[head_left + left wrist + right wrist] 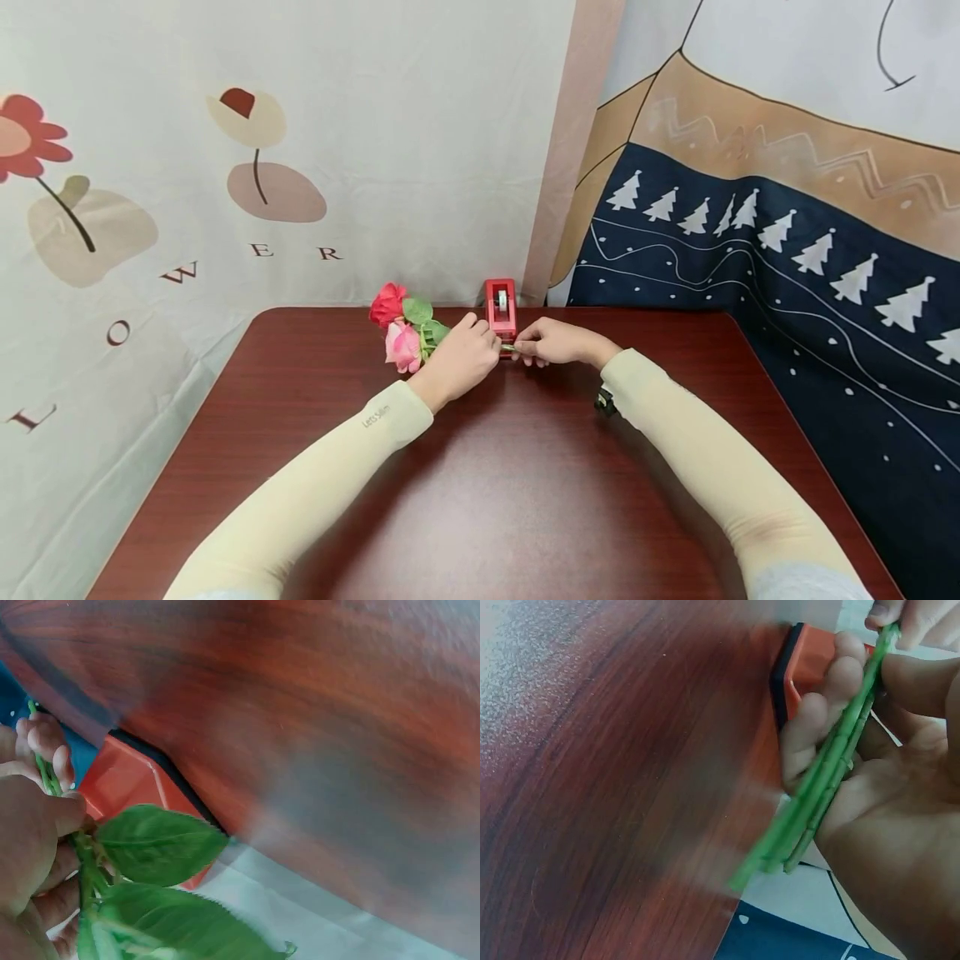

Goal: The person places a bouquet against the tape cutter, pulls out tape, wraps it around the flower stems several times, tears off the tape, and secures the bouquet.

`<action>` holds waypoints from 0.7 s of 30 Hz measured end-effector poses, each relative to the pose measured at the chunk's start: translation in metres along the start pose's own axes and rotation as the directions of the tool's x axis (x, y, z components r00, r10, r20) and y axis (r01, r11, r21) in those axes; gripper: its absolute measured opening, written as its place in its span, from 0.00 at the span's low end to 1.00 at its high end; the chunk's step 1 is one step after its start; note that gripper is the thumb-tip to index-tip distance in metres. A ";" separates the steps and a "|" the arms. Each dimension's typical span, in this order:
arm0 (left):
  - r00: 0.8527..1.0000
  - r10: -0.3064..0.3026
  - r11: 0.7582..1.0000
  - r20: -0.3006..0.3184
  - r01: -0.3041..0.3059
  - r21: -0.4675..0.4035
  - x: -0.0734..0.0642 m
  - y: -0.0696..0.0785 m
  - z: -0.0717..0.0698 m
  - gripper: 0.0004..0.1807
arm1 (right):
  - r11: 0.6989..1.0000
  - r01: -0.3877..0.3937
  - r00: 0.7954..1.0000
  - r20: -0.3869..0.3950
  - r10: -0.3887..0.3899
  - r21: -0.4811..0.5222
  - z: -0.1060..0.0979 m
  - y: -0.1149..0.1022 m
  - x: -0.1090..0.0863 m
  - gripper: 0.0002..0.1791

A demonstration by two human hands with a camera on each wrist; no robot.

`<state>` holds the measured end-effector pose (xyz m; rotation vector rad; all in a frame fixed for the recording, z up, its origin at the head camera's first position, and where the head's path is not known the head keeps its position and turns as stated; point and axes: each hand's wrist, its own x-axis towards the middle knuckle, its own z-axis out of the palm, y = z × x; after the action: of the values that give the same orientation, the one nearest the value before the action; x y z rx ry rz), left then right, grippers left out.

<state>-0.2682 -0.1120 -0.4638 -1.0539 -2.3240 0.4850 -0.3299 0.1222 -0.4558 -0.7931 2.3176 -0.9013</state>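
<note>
A red rose point(387, 305) and a pink rose point(403, 346) lie side by side, their blooms pointing left in the head view. My left hand point(465, 354) grips their stems just below the green leaves point(161, 844). Farther down, the thumb and fingers of my right hand point(558, 342) pinch the bundled green stems point(817, 787), whose lower ends stick out past the palm. Directly behind both hands stands a red tape dispenser point(491, 302) with a roll in it; the hands partly hide its front end.
The dark red-brown wooden table point(510, 492) runs back to a pale curtain point(420, 167) printed with flowers and letters. At the right hangs a navy cloth point(660, 267) with white trees. The dispenser stands near the table's back edge.
</note>
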 end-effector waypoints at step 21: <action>0.958 -0.168 0.907 0.232 0.243 -0.345 0.009 -0.006 -0.004 0.13 | 0.912 0.164 0.918 -0.280 -0.280 -0.375 0.022 0.005 -0.009 0.11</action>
<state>-0.2744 -0.1088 -0.4549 -0.9387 -2.7420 0.0661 -0.3114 0.1217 -0.4710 -1.1522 2.7708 -0.7761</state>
